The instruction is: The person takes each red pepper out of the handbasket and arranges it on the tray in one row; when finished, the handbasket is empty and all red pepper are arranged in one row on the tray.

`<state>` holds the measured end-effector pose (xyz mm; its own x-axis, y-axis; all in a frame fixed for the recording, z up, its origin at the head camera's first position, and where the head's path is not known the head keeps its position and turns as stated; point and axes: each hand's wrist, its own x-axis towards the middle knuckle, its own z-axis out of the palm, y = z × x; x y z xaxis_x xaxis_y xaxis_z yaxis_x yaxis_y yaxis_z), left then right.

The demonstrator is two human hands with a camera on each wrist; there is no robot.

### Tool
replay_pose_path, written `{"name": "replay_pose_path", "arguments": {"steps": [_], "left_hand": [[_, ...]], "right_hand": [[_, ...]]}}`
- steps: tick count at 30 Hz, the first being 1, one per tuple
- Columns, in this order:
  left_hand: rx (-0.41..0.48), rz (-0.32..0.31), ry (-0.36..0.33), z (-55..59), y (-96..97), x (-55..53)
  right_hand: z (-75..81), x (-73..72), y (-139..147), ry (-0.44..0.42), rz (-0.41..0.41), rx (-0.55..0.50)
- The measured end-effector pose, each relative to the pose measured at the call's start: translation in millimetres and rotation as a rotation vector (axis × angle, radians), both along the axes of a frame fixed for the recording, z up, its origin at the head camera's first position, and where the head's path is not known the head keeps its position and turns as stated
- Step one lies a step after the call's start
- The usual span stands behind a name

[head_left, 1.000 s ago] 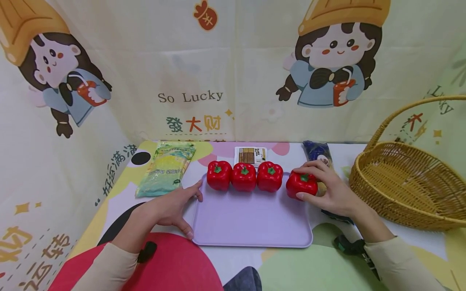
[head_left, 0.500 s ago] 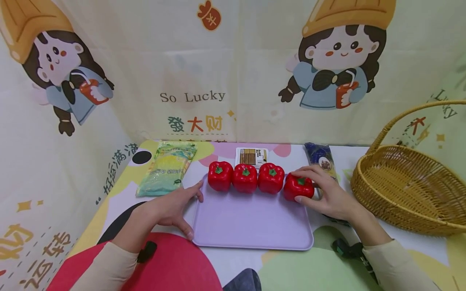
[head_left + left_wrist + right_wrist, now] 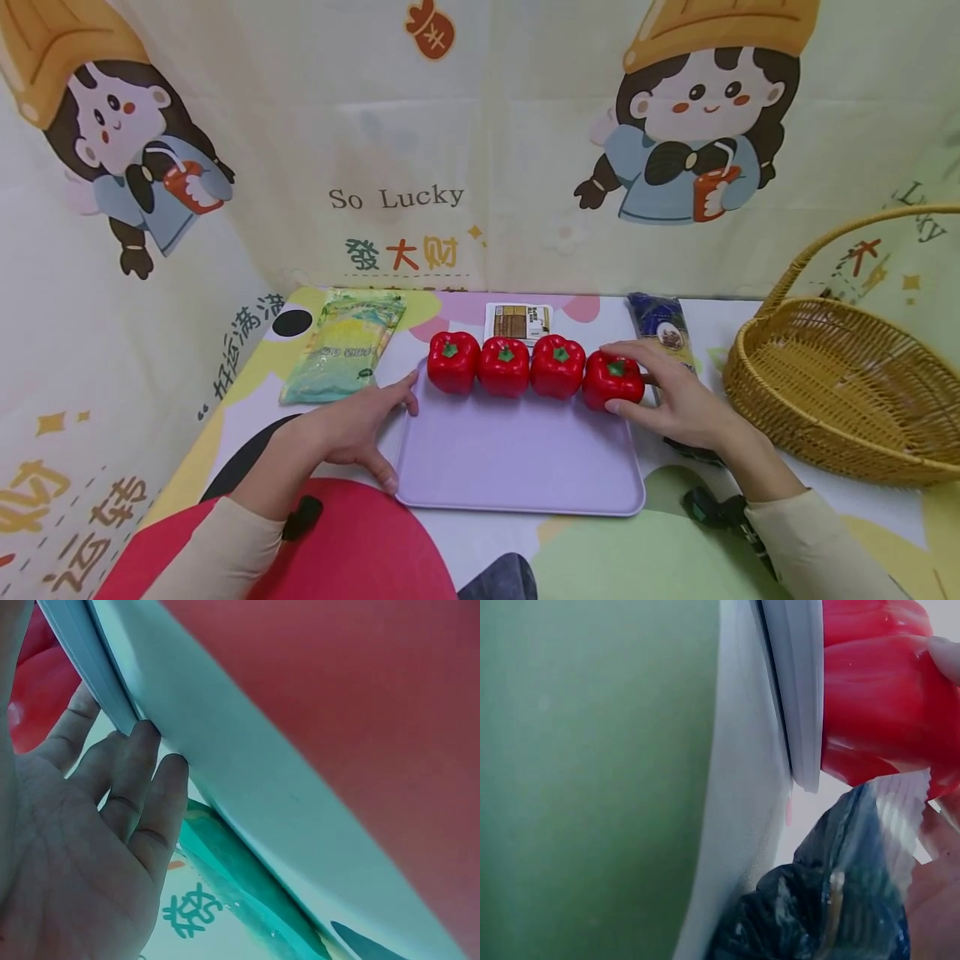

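My right hand (image 3: 686, 404) grips a red bell pepper (image 3: 609, 385) between thumb and fingers, at the right end of a lilac tray (image 3: 517, 475). Three more red bell peppers (image 3: 504, 368) stand side by side along the tray's far edge, green stems up; the held one sits close beside the rightmost. Spread fingers and thumb of my left hand (image 3: 356, 429) rest at the tray's left edge. In the left wrist view its fingertips lie right by the tray's side (image 3: 82, 664). The right wrist view has the held pepper's red side (image 3: 885, 705) above the tray rim.
A yellow-green packet (image 3: 341, 350) lies left of the tray, and a small flat pack (image 3: 517, 319) sits behind the peppers. A dark blue bag (image 3: 660, 321) lies partly hidden behind my right hand. At far right stands a wicker basket (image 3: 750, 400) with a tall handle.
My right hand has slid the bell pepper left, narrowing the gap to the row of three. My left hand has stayed at the tray's edge. The view has shifted slightly.
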<state>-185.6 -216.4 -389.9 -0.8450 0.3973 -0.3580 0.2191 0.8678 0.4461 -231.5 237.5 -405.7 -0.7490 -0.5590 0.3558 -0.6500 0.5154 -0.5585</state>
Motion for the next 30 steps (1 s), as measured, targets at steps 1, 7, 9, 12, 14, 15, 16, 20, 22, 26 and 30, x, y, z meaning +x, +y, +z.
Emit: {"name": "replay_pose_path", "arguments": {"steps": [1, 7, 9, 12, 14, 15, 16, 20, 22, 26, 30], "left_hand": [[-0.003, 0.001, 0.000, 0.2, 0.9, 0.1], [-0.019, -0.002, -0.012, 2.2, 6.6, -1.9], [-0.017, -0.004, -0.006, 3.0, 7.6, -2.7], [-0.014, -0.007, 0.005, 2.7, 8.1, -3.8], [-0.016, -0.013, 0.008, 2.9, 8.1, -3.5], [-0.019, -0.015, 0.009, 2.3, 8.0, -3.4], [-0.019, -0.019, 0.010, 2.4, 7.9, -2.8], [-0.027, -0.026, 0.007, 5.2, 6.6, 1.1], [-0.027, -0.036, 0.013, 6.7, 4.9, 3.7], [-0.029, -0.047, 0.030, 12.1, 2.5, 8.7], [-0.023, -0.017, 0.018, 22.4, 2.9, 10.6]], "right_hand": [[-0.1, 0.5, 0.4, -0.008, -0.005, 0.002], [-2.8, 6.8, 4.9, -0.069, -0.023, 0.014], [-1.4, 7.6, 7.0, -0.083, -0.026, 0.002], [2.3, 7.1, 10.0, -0.095, -0.041, -0.011], [5.5, 6.7, 11.3, -0.101, -0.048, -0.006], [6.9, 6.5, 11.7, -0.105, -0.053, -0.002], [8.1, 6.4, 12.0, -0.106, -0.055, 0.003], [12.9, 6.0, 12.6, -0.099, -0.060, 0.011], [14.7, 4.9, 12.7, -0.089, -0.052, 0.008], [18.0, 1.9, 13.3, -0.069, -0.030, -0.005], [20.5, 1.3, 14.8, -0.040, -0.026, 0.000]]}}
